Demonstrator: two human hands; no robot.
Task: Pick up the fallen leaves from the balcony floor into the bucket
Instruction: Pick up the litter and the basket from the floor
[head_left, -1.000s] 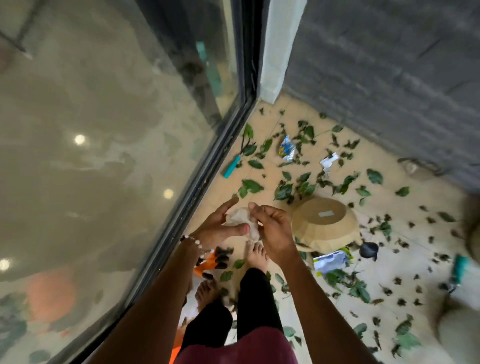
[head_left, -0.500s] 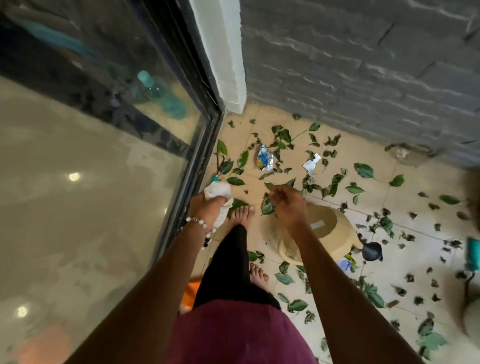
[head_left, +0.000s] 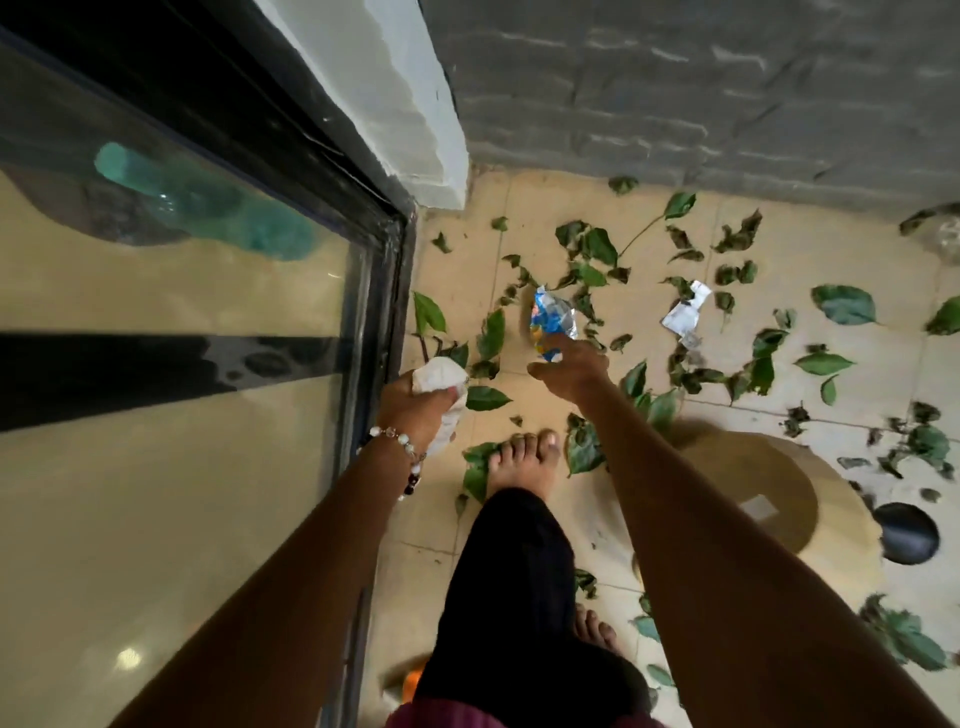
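Our left hand (head_left: 415, 400) grips a crumpled white paper (head_left: 439, 376), keeping it off the floor, while our right hand (head_left: 569, 371) reaches down, fingers touching a blue wrapper (head_left: 553, 322); leaves (head_left: 592, 249) lie scattered beyond both hands, the upturned bucket (head_left: 763, 499) beneath our right forearm

Leaves (head_left: 597, 249) strewn on floor (head_left: 810, 260); bucket (head_left: 753, 499) right.

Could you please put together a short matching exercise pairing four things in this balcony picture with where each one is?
Things:
1. crumpled white paper
2. blue snack wrapper
3. tan upturned bucket
4. teal bottle

Places:
A. behind the glass door
B. at the right hand's fingertips
C. right of the forward foot
D. gripped in the left hand

Pairs: 1-D, 2-B, 3-C, 4-A
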